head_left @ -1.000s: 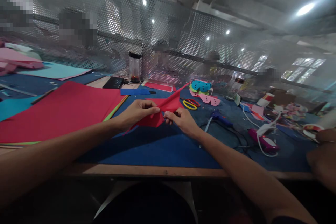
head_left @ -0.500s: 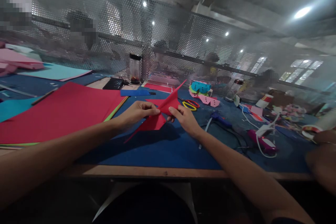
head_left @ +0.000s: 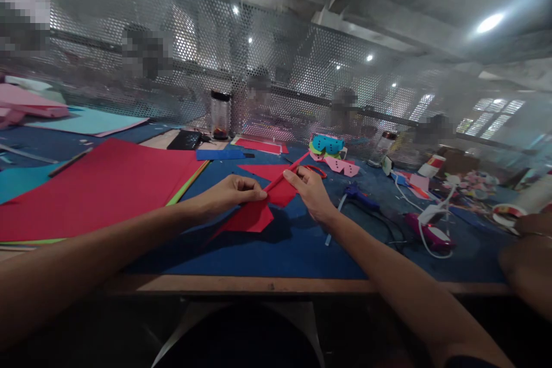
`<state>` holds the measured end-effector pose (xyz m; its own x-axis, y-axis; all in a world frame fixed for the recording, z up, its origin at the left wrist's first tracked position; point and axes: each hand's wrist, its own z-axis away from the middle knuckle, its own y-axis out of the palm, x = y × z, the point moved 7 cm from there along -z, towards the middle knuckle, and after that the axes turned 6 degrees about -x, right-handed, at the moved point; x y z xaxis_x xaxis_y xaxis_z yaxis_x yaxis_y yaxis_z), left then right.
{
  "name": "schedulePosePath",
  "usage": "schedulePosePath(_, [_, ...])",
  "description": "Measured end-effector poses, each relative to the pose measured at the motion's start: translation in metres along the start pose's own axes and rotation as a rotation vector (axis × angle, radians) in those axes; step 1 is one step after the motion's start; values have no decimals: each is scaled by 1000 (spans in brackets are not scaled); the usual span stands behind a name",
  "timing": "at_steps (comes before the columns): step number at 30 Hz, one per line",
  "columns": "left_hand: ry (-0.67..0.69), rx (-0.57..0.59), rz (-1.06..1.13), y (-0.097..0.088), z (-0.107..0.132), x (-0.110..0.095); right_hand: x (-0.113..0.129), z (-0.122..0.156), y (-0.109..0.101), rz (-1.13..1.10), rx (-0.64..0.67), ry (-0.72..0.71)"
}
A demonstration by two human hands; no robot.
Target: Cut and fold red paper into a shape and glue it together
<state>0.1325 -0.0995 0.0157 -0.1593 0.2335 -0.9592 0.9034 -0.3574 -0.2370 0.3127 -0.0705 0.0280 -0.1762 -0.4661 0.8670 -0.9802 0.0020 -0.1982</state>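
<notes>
A folded piece of red paper (head_left: 253, 216) is held just over the blue table mat, its crease running up to the right. On the near side, notched flaps hang down from that crease. My left hand (head_left: 237, 191) pinches the fold near its middle between thumb and fingers. Farther up the same fold, my right hand (head_left: 308, 187) grips it, thumb on top and fingers curled beneath. Behind the fold shows another red paper area (head_left: 261, 171); whether it belongs to the same piece I cannot tell. Scissors (head_left: 319, 171) lie just beyond my right hand, partly hidden by it.
A stack of red sheets (head_left: 107, 190) lies left. Cut-out paper masks (head_left: 328, 144), a jar (head_left: 220, 116) and a blue cutter-like tool (head_left: 221, 154) are behind. On the right are a blue glue gun (head_left: 361, 196), a magenta tool (head_left: 431, 236), cords, and another person's arm (head_left: 524, 259).
The red paper has come down toward the mat, its near flaps swinging lower. My right hand has shifted slightly up and away along the fold; my left hand has dropped a little.
</notes>
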Motion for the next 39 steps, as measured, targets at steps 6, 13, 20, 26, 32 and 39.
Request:
schedulePosePath(6, [45,-91,-27,4,-9,-10,3,7,13,25,104,20])
schedulePosePath(13, [21,-132,-9,10,-18,-17,6,1,6,-28,56,-20])
schedulePosePath(20, [16,-179,43,12,-11,-11,6,4,14,47,137,-85])
schedulePosePath(26, [43,-222,64,11,-8,-14,14,8,14,10,126,-67])
schedulePosePath(32, [20,-204,96,16,-6,-13,14,10,15,34,148,-79])
schedulePosePath(39, [23,-220,98,13,-7,-10,18,12,16,2,158,-99])
